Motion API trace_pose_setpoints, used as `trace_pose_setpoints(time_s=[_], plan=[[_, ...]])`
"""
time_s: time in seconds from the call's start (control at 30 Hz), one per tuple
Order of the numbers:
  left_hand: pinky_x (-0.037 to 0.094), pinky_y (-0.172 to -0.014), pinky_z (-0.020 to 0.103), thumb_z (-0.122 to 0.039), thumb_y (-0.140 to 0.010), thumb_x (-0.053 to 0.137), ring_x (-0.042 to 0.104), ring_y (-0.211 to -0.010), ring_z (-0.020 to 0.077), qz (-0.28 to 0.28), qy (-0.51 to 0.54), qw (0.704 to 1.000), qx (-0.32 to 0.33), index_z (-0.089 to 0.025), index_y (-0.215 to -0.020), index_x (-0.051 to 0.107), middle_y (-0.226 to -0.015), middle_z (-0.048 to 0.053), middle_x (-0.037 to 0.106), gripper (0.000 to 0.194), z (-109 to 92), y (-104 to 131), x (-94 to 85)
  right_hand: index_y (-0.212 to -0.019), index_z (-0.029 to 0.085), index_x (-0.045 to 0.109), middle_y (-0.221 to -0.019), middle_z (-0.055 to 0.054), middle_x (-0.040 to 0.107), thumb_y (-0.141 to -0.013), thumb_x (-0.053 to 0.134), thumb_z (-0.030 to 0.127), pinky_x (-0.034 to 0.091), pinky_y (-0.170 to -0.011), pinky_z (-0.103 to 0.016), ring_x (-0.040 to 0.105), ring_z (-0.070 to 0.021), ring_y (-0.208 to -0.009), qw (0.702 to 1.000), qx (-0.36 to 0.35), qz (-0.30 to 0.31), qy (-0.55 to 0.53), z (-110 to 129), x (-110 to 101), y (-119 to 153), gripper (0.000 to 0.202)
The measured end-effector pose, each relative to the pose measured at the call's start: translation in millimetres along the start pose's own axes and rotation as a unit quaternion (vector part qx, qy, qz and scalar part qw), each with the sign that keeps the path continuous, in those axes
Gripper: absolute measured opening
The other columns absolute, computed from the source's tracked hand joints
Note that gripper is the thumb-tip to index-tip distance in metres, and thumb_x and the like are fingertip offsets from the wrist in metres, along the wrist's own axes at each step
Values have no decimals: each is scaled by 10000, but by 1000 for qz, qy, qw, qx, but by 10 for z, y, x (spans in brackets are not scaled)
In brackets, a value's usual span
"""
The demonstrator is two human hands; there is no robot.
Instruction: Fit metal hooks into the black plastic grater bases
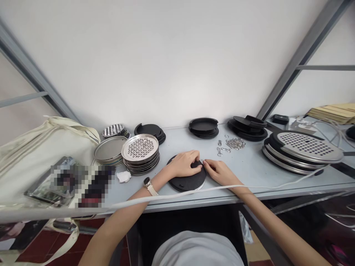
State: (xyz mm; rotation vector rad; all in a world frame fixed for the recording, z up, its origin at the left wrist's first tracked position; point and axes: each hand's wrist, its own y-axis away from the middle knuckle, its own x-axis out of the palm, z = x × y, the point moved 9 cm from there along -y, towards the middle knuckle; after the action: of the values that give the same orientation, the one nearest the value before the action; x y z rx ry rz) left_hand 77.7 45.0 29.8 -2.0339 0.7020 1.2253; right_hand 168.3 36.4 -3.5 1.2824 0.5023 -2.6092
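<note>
A round black disc [188, 183] with a thin silvery rim lies flat near the table's front edge. My left hand [185, 164] rests on it with curled fingers, gripping its far part; a watch is on that wrist. At the disc's right edge, my right hand [217, 171] is closed in a pinch on a small metal ring [201, 161], mostly hidden by the fingertips. Beyond that hand lie a pile of metal clips [235, 143] and a few loose clips [219, 151].
To the left stand a stack of round metal graters [140, 147], plain metal discs [109, 149] and a crumpled white scrap [123, 176]. Black round holders [203, 127] line the wall. Assembled graters [305, 146] are stacked right. A white cable [177, 193] crosses in front.
</note>
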Motion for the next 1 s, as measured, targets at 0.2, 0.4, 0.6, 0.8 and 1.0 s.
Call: trace_pose_setpoints(time_s=[0.2,0.4,0.6,0.8,1.0], plan=[[434,-701,261,-326,-843,457,549,-765,136,9,-6,1000,15,-222,-1014,490,-957,17,508,202,-26,15,13,-602,178,473,-544,3,521,-895,315,349,275,-522,-233,428,-106,-499,1000,7,5,-5,-1,2,15,374],[443,-715,254,-312,-850,459,547,-775,129,6,15,999,32,-209,-1004,505,-974,25,489,191,-28,19,26,-616,176,487,-543,3,521,-896,309,356,280,-524,-235,432,-106,-503,1000,2,6,-1,5,5,24,377],[439,-709,244,-280,-839,479,538,-767,121,3,49,998,38,-195,-1006,521,-985,27,503,192,-26,10,26,-623,185,466,-545,5,505,-887,322,345,279,-514,-233,418,-107,-496,1000,-3,6,6,12,2,34,341],[430,-693,240,-269,-831,499,519,-739,116,8,68,997,28,-192,-1030,543,-951,29,512,218,-5,7,26,-614,186,469,-536,8,499,-872,344,315,270,-505,-231,410,-105,-494,1000,-9,-6,12,24,-8,34,313],[428,-682,234,-296,-833,507,513,-716,107,10,76,997,30,-186,-1022,554,-938,24,512,224,15,6,40,-606,185,474,-547,4,511,-874,346,326,266,-503,-230,400,-100,-487,1000,-9,-7,11,18,-5,37,329]])
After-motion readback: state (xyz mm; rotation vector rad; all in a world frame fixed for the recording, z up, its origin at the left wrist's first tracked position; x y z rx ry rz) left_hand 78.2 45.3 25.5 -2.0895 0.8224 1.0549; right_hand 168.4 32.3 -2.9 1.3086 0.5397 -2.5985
